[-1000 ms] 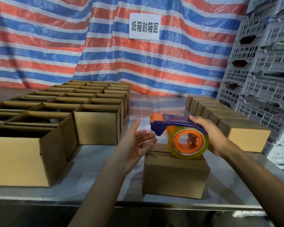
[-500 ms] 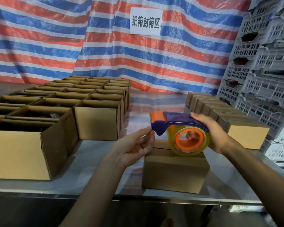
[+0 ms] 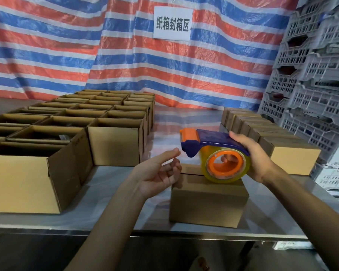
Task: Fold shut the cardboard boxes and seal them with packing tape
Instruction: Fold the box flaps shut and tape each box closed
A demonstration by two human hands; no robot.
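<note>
Now | right hand [image 3: 256, 159] is gripping tape dispenser [image 3: 213, 136], hovering just above closed box [image 3: 207, 202] at table [image 3: 106, 202] front edge | left hand [image 3: 155, 175] empty, fingers loosely curled, sitting beside cutter end | risk: fingertips catching blade; unheld flaps springing open, tape going crooked

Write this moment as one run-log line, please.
right hand: grips tape dispenser over closed box | left hand: open, palm up, near dispenser's nose | open boxes: rows at left

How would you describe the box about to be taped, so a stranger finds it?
Find the steel table before the striped tarp. At its front edge, one closed box stands alone between the open boxes and the closed row. Only it sits under the tape dispenser.
</note>
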